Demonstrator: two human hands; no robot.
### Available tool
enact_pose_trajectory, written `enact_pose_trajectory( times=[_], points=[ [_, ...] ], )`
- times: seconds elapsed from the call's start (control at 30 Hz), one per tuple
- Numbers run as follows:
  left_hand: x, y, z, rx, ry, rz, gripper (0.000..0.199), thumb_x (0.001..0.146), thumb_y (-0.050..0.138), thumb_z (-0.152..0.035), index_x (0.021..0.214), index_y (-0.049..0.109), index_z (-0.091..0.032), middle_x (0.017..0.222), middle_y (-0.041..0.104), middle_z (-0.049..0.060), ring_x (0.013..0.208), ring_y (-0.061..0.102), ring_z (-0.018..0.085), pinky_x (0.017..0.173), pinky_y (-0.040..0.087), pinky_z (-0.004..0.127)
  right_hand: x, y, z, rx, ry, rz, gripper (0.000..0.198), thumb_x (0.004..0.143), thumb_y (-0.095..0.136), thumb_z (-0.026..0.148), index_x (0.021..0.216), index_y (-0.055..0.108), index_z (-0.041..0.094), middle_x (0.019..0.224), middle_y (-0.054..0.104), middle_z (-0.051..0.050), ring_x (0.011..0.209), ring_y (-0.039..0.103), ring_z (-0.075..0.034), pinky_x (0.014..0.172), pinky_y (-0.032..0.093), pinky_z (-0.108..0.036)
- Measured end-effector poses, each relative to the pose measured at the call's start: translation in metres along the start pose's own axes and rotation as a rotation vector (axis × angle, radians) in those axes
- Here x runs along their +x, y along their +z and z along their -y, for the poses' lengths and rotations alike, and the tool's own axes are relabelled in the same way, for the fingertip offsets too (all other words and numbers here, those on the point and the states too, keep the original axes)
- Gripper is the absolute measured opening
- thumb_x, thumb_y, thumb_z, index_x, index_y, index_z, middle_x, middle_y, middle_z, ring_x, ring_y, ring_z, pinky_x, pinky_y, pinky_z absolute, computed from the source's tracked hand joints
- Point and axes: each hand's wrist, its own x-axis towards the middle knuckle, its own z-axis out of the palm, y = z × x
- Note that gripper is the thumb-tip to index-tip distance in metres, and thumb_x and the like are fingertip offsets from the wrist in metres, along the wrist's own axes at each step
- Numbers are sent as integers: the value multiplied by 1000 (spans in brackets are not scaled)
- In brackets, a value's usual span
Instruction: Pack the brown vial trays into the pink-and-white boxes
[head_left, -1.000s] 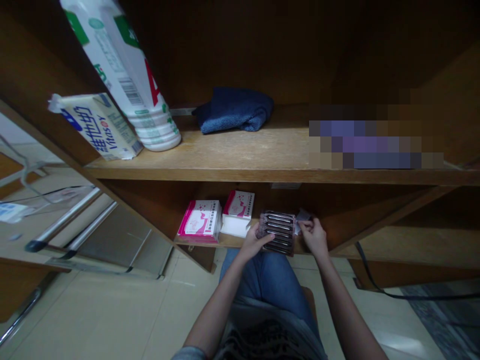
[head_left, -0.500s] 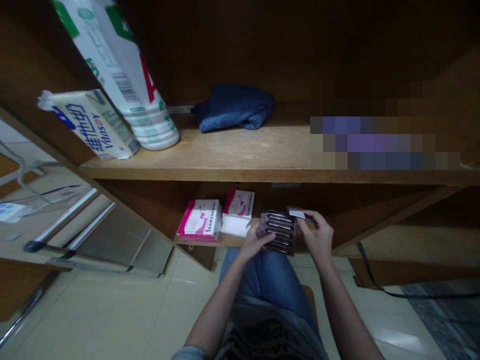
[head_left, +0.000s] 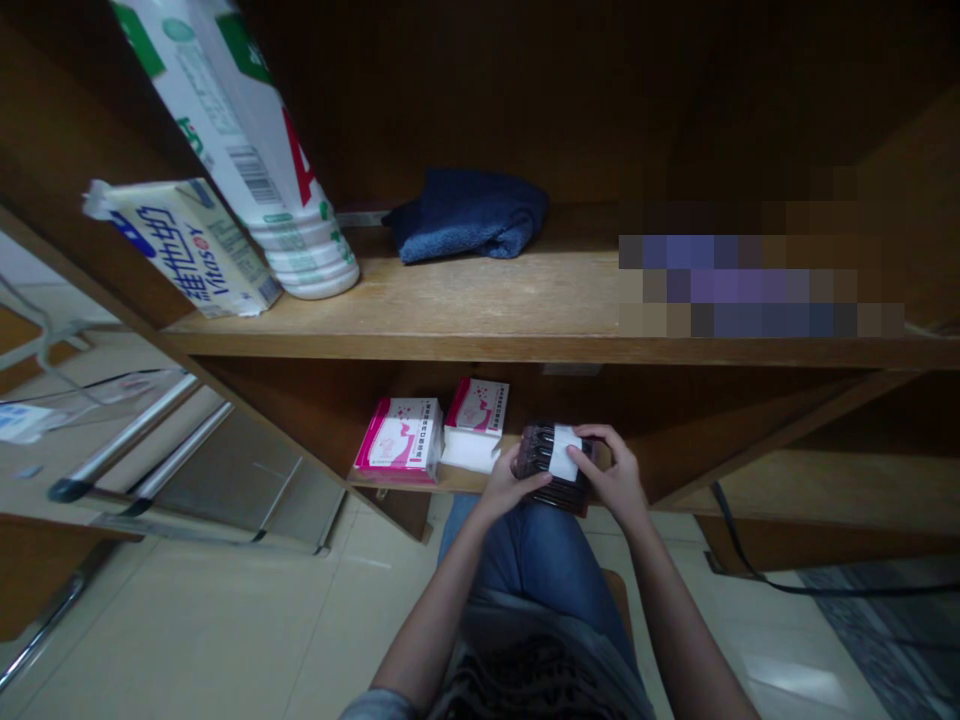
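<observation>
Listing left to right: carton (head_left: 191, 258) and bottle (head_left: 255, 150), upper left; towel (head_left: 469, 215), upper centre; two pink boxes (head_left: 401, 440), lower centre. Our left hand (head_left: 510, 480) clasps the vial tray (head_left: 541, 478) at centre; our right hand (head_left: 619, 478) presses a white slip (head_left: 564, 452) onto it. We judge the slip is being laid on; next, careful seating. Half a second ago the slip was held beside the tray.

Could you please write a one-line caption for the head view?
Both hands, left and right, hold a dark vial tray topped with white paper.
</observation>
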Motion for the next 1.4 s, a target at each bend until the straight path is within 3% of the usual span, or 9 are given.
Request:
enact_pose_trajectory(
  times=[0.17,0.47,0.63,0.83,1.03,1.1,1.23,1.27,1.4],
  points=[
    [-2,0,-1,36,-8,-4,58,60,78,-37,109,57,-15,103,65,7,95,61,22,84,46,33,-5,13,-11,180,147,-84,60,64,73,37,116,44,24,114,54,-9,103,54,-24,91,44,-40],
    [-7,7,-3,-9,8,-14,56,58,79,-38,105,59,-15,98,66,7,90,61,21,80,46,31,-19,12,-16,465,388,-93,94,59,76,37,136,22,29,110,58,-6,104,57,-24,87,48,-38],
    [-17,13,-10,-24,10,-46,55,58,79,-38,103,58,-14,97,65,7,89,60,21,79,46,30,-27,14,-16,542,443,-51,83,63,73,41,135,32,30,117,59,-7,104,59,-25,84,51,-37],
    [-21,10,-27,176,86,-136,49,65,74,-39,105,58,-15,99,63,6,90,59,20,78,46,29,-35,29,-4,657,617,46,47,69,67,47,108,62,22,106,69,-7,103,62,-29,86,51,-42],
    [-30,-2,-55,386,102,-44,43,81,57,-44,115,57,-18,100,66,6,94,59,22,84,45,32,-37,40,7,780,716,-9,44,65,70,48,99,67,21,102,71,-8,98,65,-30,85,52,-44],
    [-34,-11,-60,454,141,-89,39,87,47,-43,115,58,-19,95,67,6,92,60,22,84,45,32,-38,40,4,795,727,-1,46,64,70,50,101,66,21,101,71,-8,96,66,-30,82,54,-44],
    [-33,-34,-52,670,234,-449,35,90,40,-38,109,61,-18,103,65,10,98,58,24,90,41,36,-40,34,-4,807,757,-45,48,62,71,50,101,65,22,98,72,-7,93,67,-30,81,54,-44],
    [-32,-39,-46,744,242,-484,33,89,42,-37,107,61,-17,105,64,11,102,56,25,93,39,39,-40,33,-4,807,756,-45,48,62,71,50,101,65,22,97,72,-7,92,67,-30,81,54,-44],
    [-28,-42,-16,821,236,-360,32,82,54,-37,108,61,-19,115,60,12,114,49,28,102,32,47,-37,28,6,811,755,54,48,62,71,51,99,65,21,98,72,-7,93,67,-28,83,53,-42]
  ],
)
